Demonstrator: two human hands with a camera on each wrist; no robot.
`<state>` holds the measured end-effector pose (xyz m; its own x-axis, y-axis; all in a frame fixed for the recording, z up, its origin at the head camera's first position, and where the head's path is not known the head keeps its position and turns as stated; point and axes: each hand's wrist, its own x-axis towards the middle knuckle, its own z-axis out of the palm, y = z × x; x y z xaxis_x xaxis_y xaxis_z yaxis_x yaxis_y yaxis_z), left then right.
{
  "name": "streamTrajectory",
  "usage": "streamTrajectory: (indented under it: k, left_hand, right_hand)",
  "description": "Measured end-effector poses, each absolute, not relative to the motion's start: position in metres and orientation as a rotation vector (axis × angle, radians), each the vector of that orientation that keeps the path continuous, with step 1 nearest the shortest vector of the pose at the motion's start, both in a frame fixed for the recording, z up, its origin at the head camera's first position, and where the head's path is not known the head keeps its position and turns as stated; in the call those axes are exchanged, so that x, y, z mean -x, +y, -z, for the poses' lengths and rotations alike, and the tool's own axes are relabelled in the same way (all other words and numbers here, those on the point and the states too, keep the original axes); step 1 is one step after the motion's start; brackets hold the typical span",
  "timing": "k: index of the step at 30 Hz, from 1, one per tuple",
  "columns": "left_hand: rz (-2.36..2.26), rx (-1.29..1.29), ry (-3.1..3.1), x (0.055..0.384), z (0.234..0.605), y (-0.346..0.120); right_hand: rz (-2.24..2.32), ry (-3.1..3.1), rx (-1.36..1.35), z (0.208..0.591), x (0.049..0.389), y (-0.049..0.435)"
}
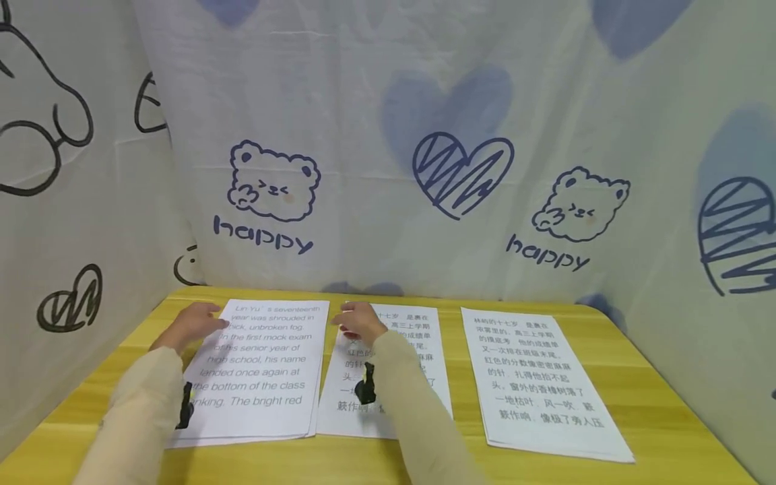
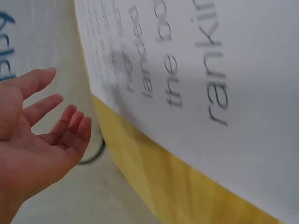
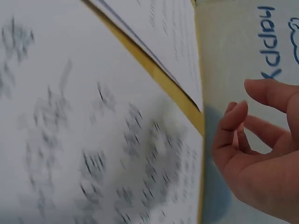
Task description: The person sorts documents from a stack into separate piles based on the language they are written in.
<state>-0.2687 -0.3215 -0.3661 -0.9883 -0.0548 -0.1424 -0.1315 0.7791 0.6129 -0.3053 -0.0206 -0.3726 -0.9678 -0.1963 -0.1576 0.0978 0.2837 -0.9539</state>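
Observation:
A stack of white sheets with English print (image 1: 261, 364) lies at the left of the table. My left hand (image 1: 189, 325) hovers by its upper left edge, fingers loosely bent and holding nothing; the left wrist view shows the same hand (image 2: 51, 126) apart from the paper. Over the top of the middle sheets with Chinese print (image 1: 388, 377) is my right hand (image 1: 360, 322), which hides part of the text. In the right wrist view that hand (image 3: 257, 140) has bent fingers and nothing between them. Another stack with Chinese print (image 1: 539, 384) lies to the right.
All the paper rests on a yellow wood-grain table (image 1: 661, 431). Behind it hangs a pale curtain (image 1: 364, 202) with bears and hearts drawn on it, and similar cloth closes off both sides. Narrow strips of table separate the stacks.

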Motion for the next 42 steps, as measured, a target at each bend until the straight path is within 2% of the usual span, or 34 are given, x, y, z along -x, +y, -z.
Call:
streamTrajectory:
  k: [10,20,31,42]
  left_hand:
    - [-0.966,-0.061,2.882,0.284,0.367,-0.254]
    - [-0.998,-0.216,2.791,0.291,0.357,-0.185]
    - [-1.044,-0.268,2.762,0.299,0.379,-0.136]
    - [-0.845,-0.122,2.785,0.3,0.391,-0.121]
  right_hand:
    - [1.639,2.323,0.177,0.353,0.323,0.063]
    - [1.4,2.436,0.183,0.354,0.311,0.134]
    - [1.213,2.564,0.087,0.378,0.301,0.153]
    - [1.143,2.631,0.03,0.393,0.307,0.156]
